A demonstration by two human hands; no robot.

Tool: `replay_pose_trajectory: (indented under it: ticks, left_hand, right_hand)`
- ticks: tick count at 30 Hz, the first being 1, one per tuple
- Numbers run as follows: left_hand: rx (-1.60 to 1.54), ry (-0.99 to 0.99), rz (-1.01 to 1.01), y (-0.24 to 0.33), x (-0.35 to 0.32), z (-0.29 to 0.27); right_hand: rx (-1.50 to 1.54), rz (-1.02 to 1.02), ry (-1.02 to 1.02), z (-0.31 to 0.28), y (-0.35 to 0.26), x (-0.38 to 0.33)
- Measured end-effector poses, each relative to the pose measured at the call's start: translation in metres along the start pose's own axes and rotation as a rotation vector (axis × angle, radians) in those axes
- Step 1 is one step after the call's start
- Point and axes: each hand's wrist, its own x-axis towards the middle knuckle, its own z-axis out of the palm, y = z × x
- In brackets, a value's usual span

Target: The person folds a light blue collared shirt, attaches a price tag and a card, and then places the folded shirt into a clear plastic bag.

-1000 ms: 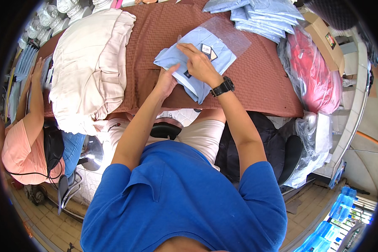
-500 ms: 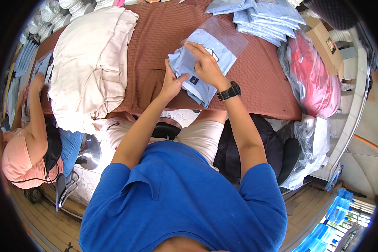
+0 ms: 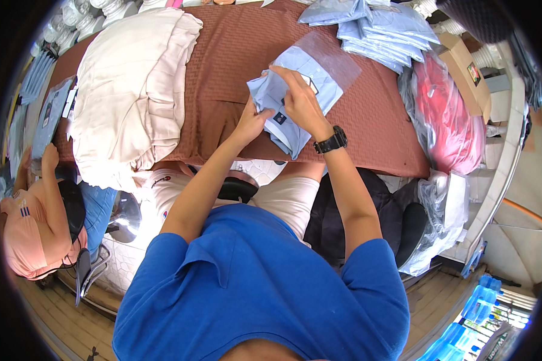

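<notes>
The left hand (image 3: 251, 123) pinches the left edge of 1 folded blue shirt (image 3: 276, 92) over the desk (image 3: 223, 63); whether the right hand's (image 3: 303, 103) fingers grip, I cannot tell. Edge-handling seems in hand; the next move calls for steady layers.

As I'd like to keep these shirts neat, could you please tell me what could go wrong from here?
The light-blue shirt could crease under the left hand and right hand. The clear plastic extending beyond it might tear if pulled. The bagged shirts are stacked unevenly, so they might slide.
</notes>
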Motion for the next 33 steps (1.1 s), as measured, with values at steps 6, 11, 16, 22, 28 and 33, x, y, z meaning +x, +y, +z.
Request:
replay_pose_trajectory:
  ticks: [6, 11, 16, 22, 28, 33]
  left_hand:
    - [0.038, -0.051, 0.072, 0.02, -0.006, 0.009]
    - [-0.109, -0.029, -0.108, 0.015, 0.007, -0.009]
    - [0.0, -0.051, -0.178, 0.029, 0.007, -0.007]
    - [0.098, -0.126, -0.207, 0.02, 0.018, -0.021]
    - [0.168, -0.149, -0.231, 0.031, 0.016, -0.016]
    - [0.148, -0.098, -0.061, 0.011, 0.014, -0.008]
  right_hand:
    - [-0.12, -0.003, 0.026, -0.004, 0.018, -0.006]
    - [-0.106, -0.078, 0.041, 0.003, 0.018, -0.001]
    - [-0.071, -0.04, -0.004, 0.005, 0.017, -0.003]
    - [-0.051, -0.084, -0.082, 0.003, 0.009, -0.001]
    - [-0.096, -0.106, -0.124, 0.005, 0.005, -0.001]
    - [-0.168, -0.173, -0.128, 0.008, 0.002, -0.006]
